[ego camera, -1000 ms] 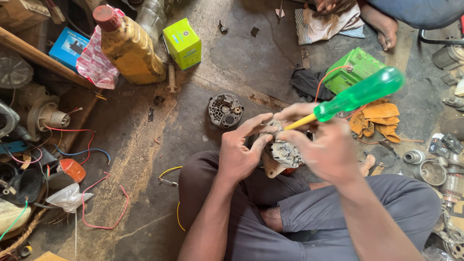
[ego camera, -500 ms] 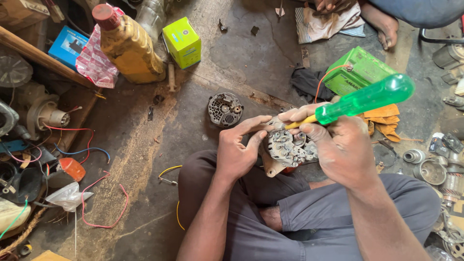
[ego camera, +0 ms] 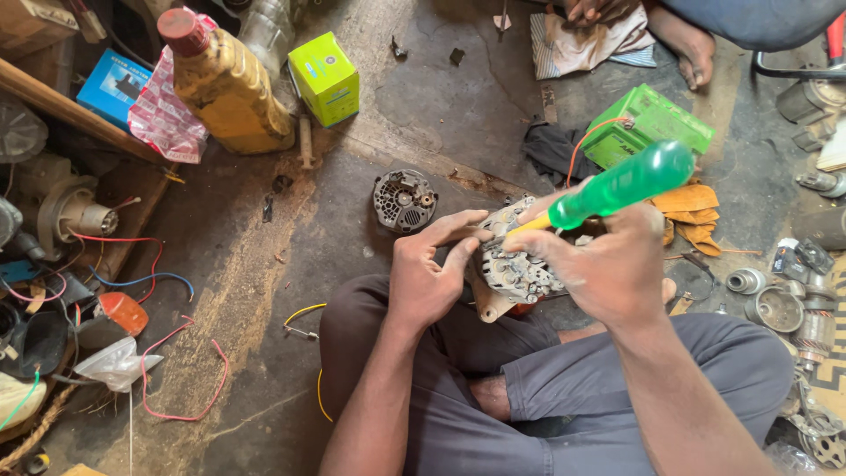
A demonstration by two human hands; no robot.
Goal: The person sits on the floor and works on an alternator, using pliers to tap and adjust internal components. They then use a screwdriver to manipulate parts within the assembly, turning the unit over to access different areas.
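While gripped between both hands, alternator (ego camera: pixel 520 269), screwdriver (ego camera: pixel 617 185) above

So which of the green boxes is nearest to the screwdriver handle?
The flat darker-green box just behind the screwdriver handle; the lime-green cube box stands far off beside the yellow bottle.

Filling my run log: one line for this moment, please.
left hand: steadies alternator | right hand: holds green-handled screwdriver, tip at alternator | seated on floor

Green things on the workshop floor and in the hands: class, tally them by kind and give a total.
Green-handled screwdriver: 1
Small green box: 1
Larger green box with an orange wire: 1
Total: 3
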